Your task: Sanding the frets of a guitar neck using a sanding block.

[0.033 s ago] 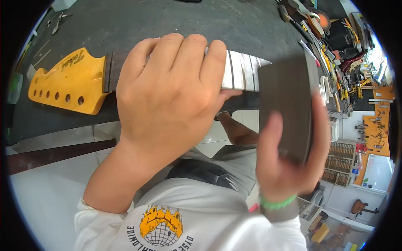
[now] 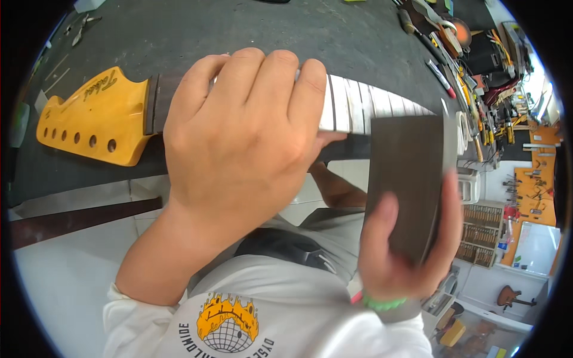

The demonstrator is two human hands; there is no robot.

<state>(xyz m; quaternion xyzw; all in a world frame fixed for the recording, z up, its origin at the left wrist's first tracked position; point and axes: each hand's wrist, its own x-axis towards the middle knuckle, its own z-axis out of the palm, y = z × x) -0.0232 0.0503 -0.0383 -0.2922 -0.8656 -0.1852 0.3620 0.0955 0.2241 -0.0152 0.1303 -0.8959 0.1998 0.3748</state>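
Observation:
A guitar neck (image 2: 358, 107) lies across the workbench near its front edge, its glossy yellow headstock (image 2: 89, 128) with a row of tuner holes pointing left. Pale, silvery strips cover the fretboard between the dark fret lines. My left hand (image 2: 245, 125) is wrapped over the neck close to the headstock, thumb tucked underneath. In my right hand (image 2: 412, 268), slightly blurred, is a dark grey rectangular block (image 2: 406, 173), gripped between thumb and fingers. The block stands at the neck's right end and hides part of it; whether the two touch, I cannot tell.
Pliers (image 2: 83, 30) lie at the far left of the dark workbench (image 2: 179, 36). Along its right side is a crowd of hand tools, with a marker (image 2: 440, 77) nearest the neck. A drawer cabinet (image 2: 479, 232) and an orange tool board (image 2: 537, 185) stand further right.
My right hand has brought the block down toward me, uncovering more of the neck's right end. My left hand keeps its hold, and the neck appears shifted slightly left in view.

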